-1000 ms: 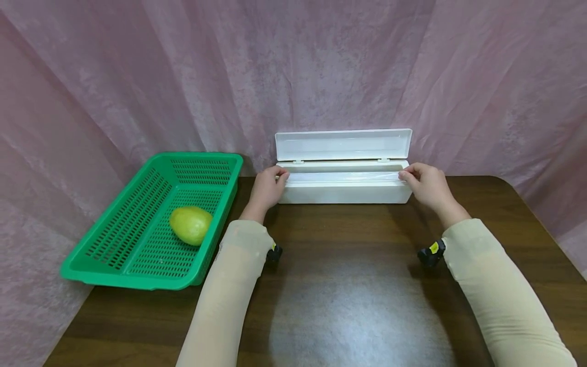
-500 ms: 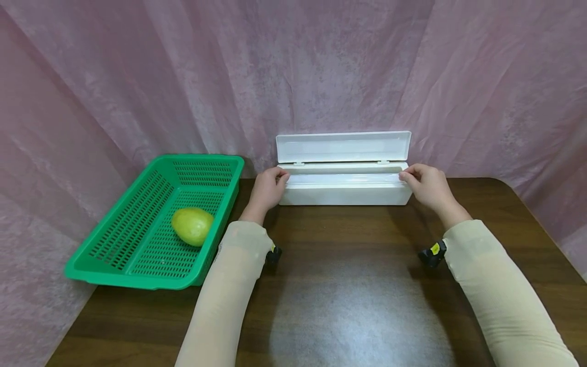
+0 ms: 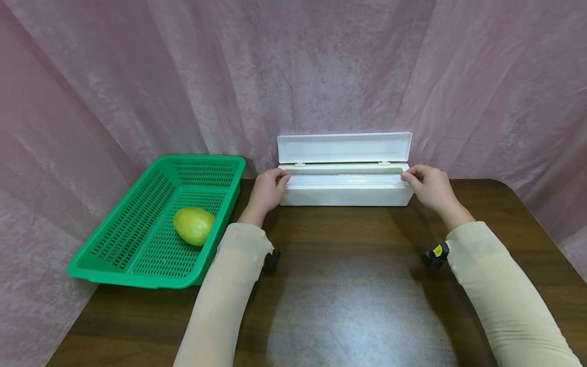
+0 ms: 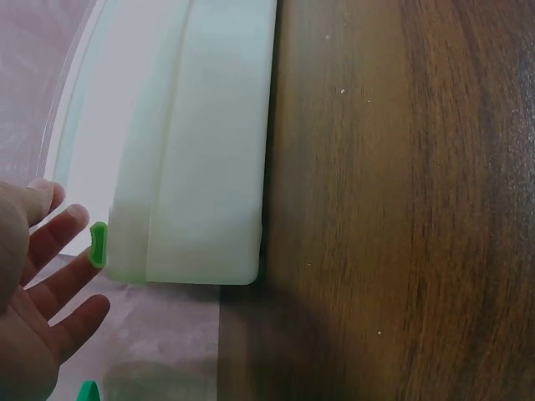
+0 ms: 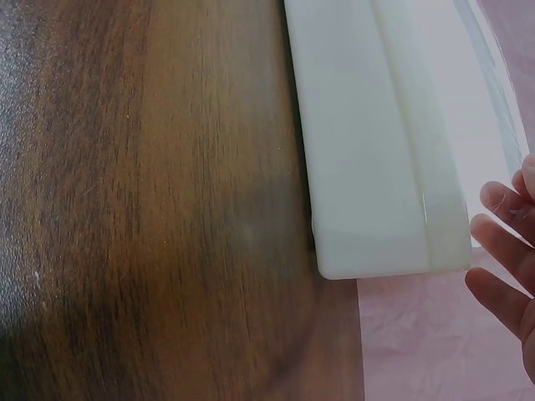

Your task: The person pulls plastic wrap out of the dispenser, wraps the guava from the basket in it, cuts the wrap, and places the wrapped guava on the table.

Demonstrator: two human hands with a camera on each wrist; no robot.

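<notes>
A long white plastic wrap dispenser [image 3: 346, 198] lies crosswise at the back of the table, its hinged lid [image 3: 344, 148] standing up behind it. Clear plastic wrap [image 3: 345, 179] stretches along its top. At the left end my left hand [image 3: 267, 191] pinches the wrap's edge between thumb and index finger; the other fingers spread apart in the left wrist view. My right hand [image 3: 432, 190] pinches the opposite corner in the same way. The film is so transparent that its edges are hard to make out. A small green piece [image 4: 98, 245] shows at the dispenser's left end.
To the left, a green plastic basket [image 3: 133, 279] holds a yellow-green fruit [image 3: 193, 226], possibly a mango. A pink curtain [image 3: 348, 66] hangs right behind the dispenser. Dark brown wooden table [image 3: 348, 285] spreads out in front of it, between the two forearms.
Both hands keep their pinch at the dispenser's two ends with hardly any movement. The whole head view has shifted slightly.
</notes>
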